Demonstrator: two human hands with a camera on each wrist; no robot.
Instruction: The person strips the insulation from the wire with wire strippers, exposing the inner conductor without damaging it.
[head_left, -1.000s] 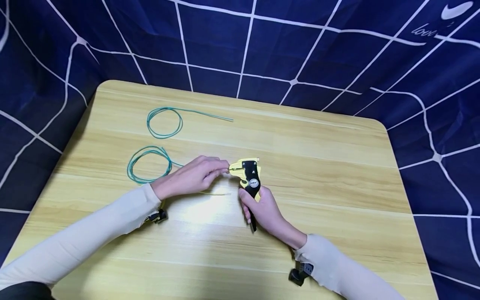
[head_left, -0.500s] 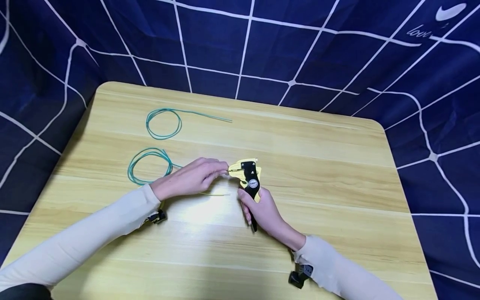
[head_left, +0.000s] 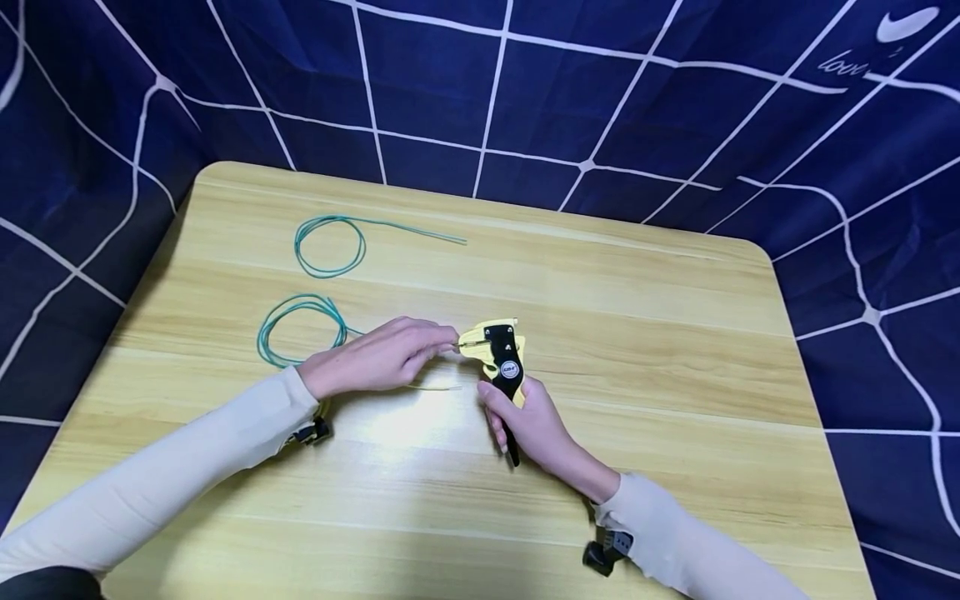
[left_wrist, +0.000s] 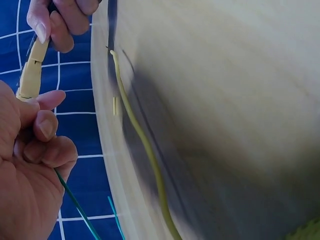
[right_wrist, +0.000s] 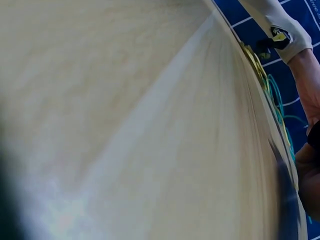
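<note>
My right hand (head_left: 538,425) grips the handles of a black and yellow wire stripper (head_left: 504,367), its head pointing left. At the stripper's nose, my left hand (head_left: 382,354) pinches a green wire (left_wrist: 77,206); the wire's tip is hidden at the fingers and jaws. In the head view this wire runs back behind the left hand to a green coil (head_left: 262,329) on the table. A yellow wire (head_left: 431,387) lies below the left hand, its thin end pointing right. The left wrist view shows the left fingertips (left_wrist: 46,126) close against the yellow nose.
Farther back on the wooden table (head_left: 637,333) lies a second green wire coil (head_left: 330,273), with two ends stretched right. Yellow wire loops (right_wrist: 256,62) lie near the left wrist. A blue cloth (head_left: 420,92) with white lines hangs behind the table.
My right wrist has shifted very slightly to the right, with the stripper. The left hand keeps its hold at the stripper's nose, and the coils lie as before.
</note>
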